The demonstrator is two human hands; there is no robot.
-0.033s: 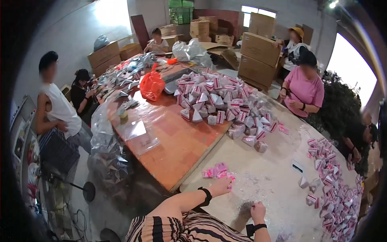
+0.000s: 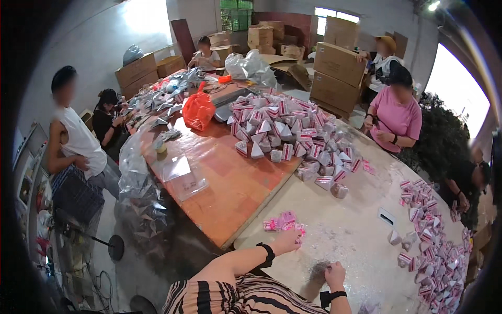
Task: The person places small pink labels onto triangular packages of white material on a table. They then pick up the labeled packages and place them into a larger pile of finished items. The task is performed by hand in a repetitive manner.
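Middle heap [image 2: 285,128]: blocks reach straight ahead.
Right heap [image 2: 439,256]: lines the right edge.
Pale tabletop [image 2: 361,204]: an open lane runs between these heaps.
Left hand [image 2: 288,241]: pink slips [image 2: 285,221] lie just beyond.
Orange tabletop [image 2: 232,186]: bare strip fronts the red bag [image 2: 198,111].

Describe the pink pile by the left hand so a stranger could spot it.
Start at the pale tabletop beside the orange one. Near where they meet, just beyond the person's left hand, lies the pink pile. It is flatter and brighter pink than the wrapped wedges heaped farther away.
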